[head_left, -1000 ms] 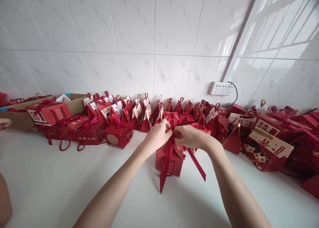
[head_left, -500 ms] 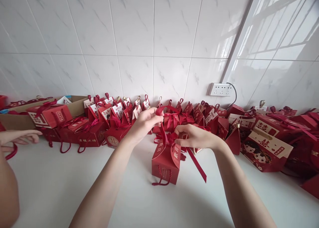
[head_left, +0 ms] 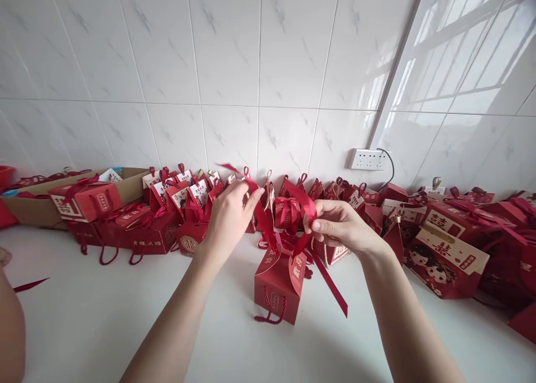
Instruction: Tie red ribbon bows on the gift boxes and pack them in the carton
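A red gift box (head_left: 274, 285) with gold characters and a twisted cord handle stands upright on the white table. From its folded top rises a red ribbon (head_left: 264, 218). My left hand (head_left: 235, 207), above the box's left side, pinches one part of this ribbon, and its free end sticks out past the fingers. On the right, my right hand (head_left: 335, 224) is closed on another part, which bends over the fingertips. A long ribbon tail (head_left: 330, 285) hangs down toward the table on the right. The lower fingers of my left hand are partly hidden.
Rows of red gift boxes (head_left: 157, 229) line the tiled wall, with more piled at the right around a printed box (head_left: 446, 254). A cardboard carton (head_left: 134, 186) stands back left. A power strip (head_left: 368, 159) is on the wall. Another person's arm (head_left: 10, 327) reaches in at left.
My hands have moved apart, my left one leftward, and the ribbon is now spread between them. My right hand has risen from the box top. The other person's hand has drawn back left.
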`<state>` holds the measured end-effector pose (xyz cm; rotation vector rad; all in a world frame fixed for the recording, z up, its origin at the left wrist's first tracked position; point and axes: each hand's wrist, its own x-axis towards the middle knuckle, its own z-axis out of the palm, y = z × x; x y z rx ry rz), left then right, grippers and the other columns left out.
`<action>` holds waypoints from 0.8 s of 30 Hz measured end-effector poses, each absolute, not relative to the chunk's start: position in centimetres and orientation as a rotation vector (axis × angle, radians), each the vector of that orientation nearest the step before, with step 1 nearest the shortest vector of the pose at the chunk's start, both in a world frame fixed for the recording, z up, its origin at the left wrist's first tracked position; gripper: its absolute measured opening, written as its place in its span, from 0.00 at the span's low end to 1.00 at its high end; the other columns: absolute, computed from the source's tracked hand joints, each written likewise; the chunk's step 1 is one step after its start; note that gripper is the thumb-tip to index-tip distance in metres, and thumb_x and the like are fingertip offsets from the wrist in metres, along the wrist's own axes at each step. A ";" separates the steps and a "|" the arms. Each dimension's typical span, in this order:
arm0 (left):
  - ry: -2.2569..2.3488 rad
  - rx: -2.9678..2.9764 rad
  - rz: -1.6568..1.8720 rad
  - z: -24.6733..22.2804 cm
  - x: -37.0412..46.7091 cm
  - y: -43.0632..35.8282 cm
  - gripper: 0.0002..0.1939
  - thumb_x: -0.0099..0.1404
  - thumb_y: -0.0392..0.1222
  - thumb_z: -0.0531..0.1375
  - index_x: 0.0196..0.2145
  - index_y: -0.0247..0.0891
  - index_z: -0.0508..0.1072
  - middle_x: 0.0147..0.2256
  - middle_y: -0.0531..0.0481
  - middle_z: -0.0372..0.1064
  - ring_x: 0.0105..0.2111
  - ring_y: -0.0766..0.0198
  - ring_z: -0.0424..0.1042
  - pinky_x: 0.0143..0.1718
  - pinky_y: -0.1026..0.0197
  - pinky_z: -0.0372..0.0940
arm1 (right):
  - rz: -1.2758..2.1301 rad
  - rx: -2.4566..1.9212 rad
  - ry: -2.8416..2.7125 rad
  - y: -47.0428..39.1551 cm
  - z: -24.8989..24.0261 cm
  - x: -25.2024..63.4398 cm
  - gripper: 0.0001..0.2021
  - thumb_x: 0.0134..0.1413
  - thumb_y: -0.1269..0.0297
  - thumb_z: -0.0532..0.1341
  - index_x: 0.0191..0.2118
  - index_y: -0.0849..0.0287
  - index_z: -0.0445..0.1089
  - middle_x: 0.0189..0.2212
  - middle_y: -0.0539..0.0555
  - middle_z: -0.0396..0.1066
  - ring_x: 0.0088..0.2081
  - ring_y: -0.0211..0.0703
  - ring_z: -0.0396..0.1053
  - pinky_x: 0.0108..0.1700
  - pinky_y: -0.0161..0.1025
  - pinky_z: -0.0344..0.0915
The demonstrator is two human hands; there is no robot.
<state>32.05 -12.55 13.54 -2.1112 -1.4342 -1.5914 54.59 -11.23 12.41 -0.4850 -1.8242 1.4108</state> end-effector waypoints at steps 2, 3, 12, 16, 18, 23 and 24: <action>-1.461 -2.027 -1.503 13.5 31.9 -12.5 0.16 0.63 0.46 0.54 0.20 0.39 0.57 0.22 0.54 0.56 0.23 0.67 0.56 0.28 0.63 0.53 | 1.373 -0.478 -1.782 -11.3 12.4 54.7 0.12 0.46 0.60 0.67 0.28 0.62 0.68 0.18 0.45 0.61 0.15 0.24 0.48 0.13 0.26 0.39; -1.504 -2.021 -1.482 13.6 31.8 -12.4 0.17 0.63 0.46 0.54 0.20 0.39 0.56 0.21 0.55 0.55 0.22 0.66 0.56 0.28 0.63 0.53 | 1.352 -0.483 -1.765 -11.3 12.5 54.8 0.12 0.45 0.59 0.68 0.28 0.62 0.68 0.19 0.45 0.61 0.15 0.24 0.49 0.13 0.26 0.40; -1.793 -2.274 -1.371 13.0 31.8 -12.2 0.17 0.61 0.46 0.55 0.18 0.41 0.54 0.15 0.58 0.47 0.15 0.67 0.47 0.22 0.63 0.43 | 0.864 -0.812 -1.683 -12.4 13.8 55.1 0.13 0.47 0.56 0.66 0.27 0.60 0.66 0.18 0.44 0.59 0.15 0.25 0.49 0.14 0.28 0.44; -1.823 -2.226 -1.234 12.9 31.7 -12.1 0.19 0.63 0.46 0.53 0.17 0.41 0.51 0.15 0.56 0.47 0.16 0.66 0.49 0.23 0.62 0.43 | 0.971 -0.633 -1.670 -12.5 13.7 56.5 0.12 0.44 0.55 0.68 0.26 0.58 0.69 0.20 0.46 0.61 0.15 0.27 0.50 0.14 0.30 0.47; -1.869 -2.160 -1.179 13.0 31.6 -12.1 0.21 0.63 0.45 0.52 0.16 0.41 0.50 0.14 0.56 0.47 0.16 0.66 0.48 0.22 0.62 0.43 | 1.015 -0.491 -1.681 -12.5 13.5 57.3 0.11 0.42 0.56 0.69 0.25 0.56 0.70 0.20 0.47 0.62 0.16 0.29 0.54 0.15 0.31 0.50; -1.945 -2.230 -1.384 13.4 31.8 -12.2 0.22 0.62 0.45 0.52 0.15 0.40 0.48 0.14 0.57 0.42 0.15 0.70 0.43 0.20 0.62 0.42 | 1.050 -0.381 -1.678 -12.3 13.5 58.0 0.08 0.43 0.56 0.69 0.23 0.53 0.73 0.23 0.47 0.67 0.16 0.29 0.57 0.17 0.32 0.54; -1.933 -2.295 -1.490 13.4 32.0 -12.3 0.22 0.62 0.46 0.52 0.15 0.40 0.49 0.14 0.58 0.42 0.15 0.70 0.43 0.20 0.63 0.43 | 1.067 -0.423 -1.658 -12.2 13.5 57.7 0.09 0.44 0.56 0.68 0.24 0.54 0.73 0.23 0.47 0.67 0.14 0.28 0.56 0.15 0.31 0.52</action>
